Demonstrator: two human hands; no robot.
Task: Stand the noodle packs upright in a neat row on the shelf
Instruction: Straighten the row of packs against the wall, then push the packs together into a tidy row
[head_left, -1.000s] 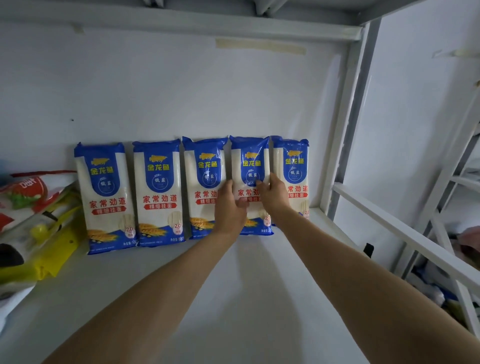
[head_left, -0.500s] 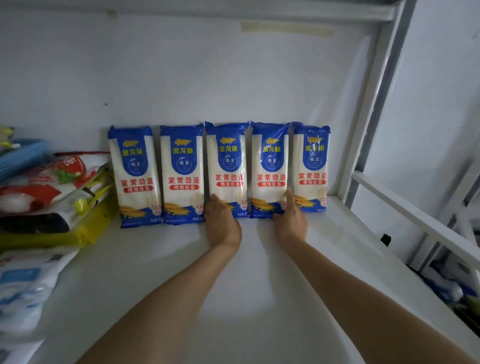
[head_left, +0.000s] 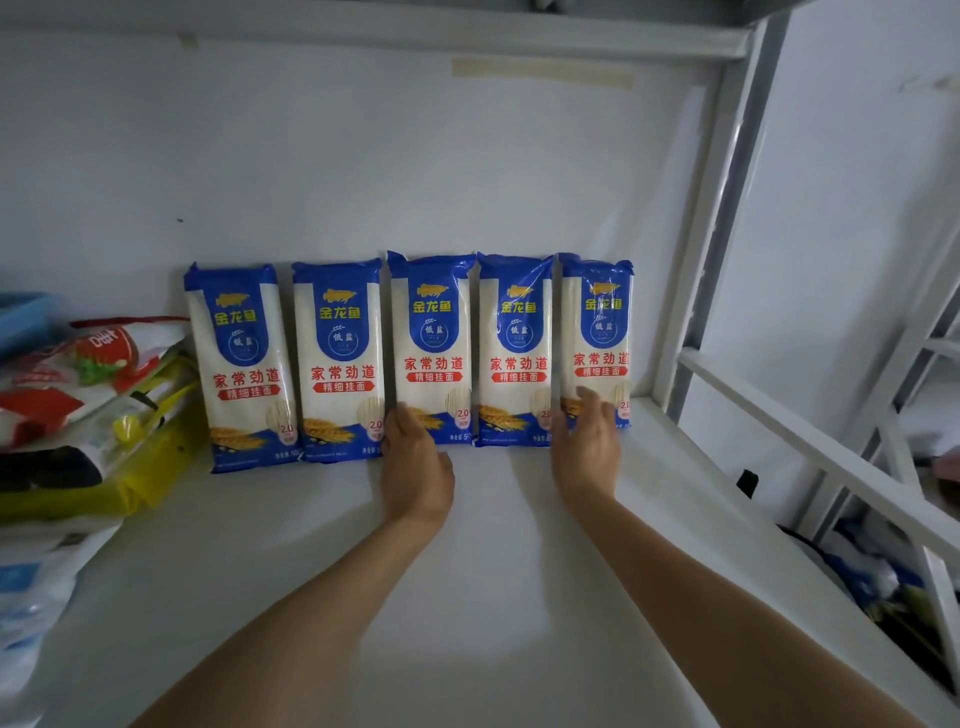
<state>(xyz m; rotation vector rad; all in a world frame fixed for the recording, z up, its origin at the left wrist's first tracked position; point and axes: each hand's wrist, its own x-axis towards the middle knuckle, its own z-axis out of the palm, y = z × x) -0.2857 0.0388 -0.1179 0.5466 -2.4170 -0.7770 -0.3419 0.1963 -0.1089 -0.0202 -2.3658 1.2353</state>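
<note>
Several blue-and-white noodle packs stand upright in a row against the back wall of the white shelf (head_left: 498, 561). From the left: the leftmost pack (head_left: 243, 364), its neighbour (head_left: 340, 358), the middle pack (head_left: 434, 348), another pack (head_left: 517, 348) and the rightmost pack (head_left: 597, 338). My left hand (head_left: 418, 465) rests flat on the shelf with its fingertips touching the base of the middle pack. My right hand (head_left: 587, 441) lies against the bottom of the rightmost pack, fingers apart. Neither hand grips a pack.
A pile of mixed food bags (head_left: 78, 410) lies at the left end of the shelf, close to the leftmost pack. A white upright post (head_left: 696, 270) and a slanted rail (head_left: 810, 452) bound the shelf on the right. More goods lie lower right (head_left: 883, 587).
Both hands slid down from the pack fronts to the packs' bases. My right hand moved right, from the fourth pack to the rightmost one. The view shifted, so the row appears further right.
</note>
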